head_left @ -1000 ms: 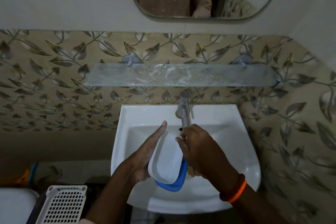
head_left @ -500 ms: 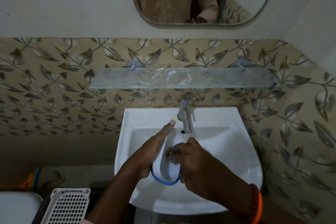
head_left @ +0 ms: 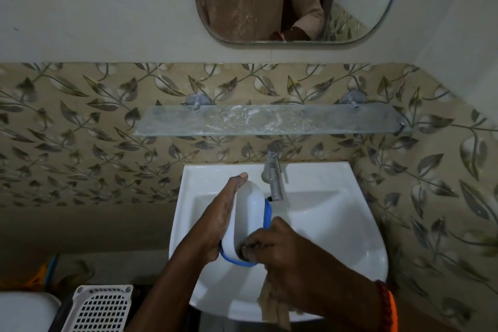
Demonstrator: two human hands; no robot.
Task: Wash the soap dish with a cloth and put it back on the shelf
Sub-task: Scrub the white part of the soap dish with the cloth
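the white oval plastic soap dish with a blue rim point(head_left: 249, 224) is held on its edge above the white ceramic wash basin point(head_left: 336, 224), just near and left of the short chrome tap point(head_left: 273, 172). the left hand point(head_left: 221, 221) lies flat along the left side of the dish, with fingers stretched out toward the far wall, and it supports the dish from that side. the right hand point(head_left: 272, 248) is at the near end of the dish, its fingers closed on a brownish cloth point(head_left: 272, 304) and pressed against the inside of the dish; the loose end of the cloth hangs down over the near rim of the basin. an orange and red band point(head_left: 386, 307) is on the right wrist. on the far wall, above the tap, a frosted glass shelf point(head_left: 269, 120) is fixed on two metal holders, with white soap marks on its surface. above it is a rounded mirror point(head_left: 296, 0). at the near left stands a white plastic basket with a grid pattern point(head_left: 101, 310).
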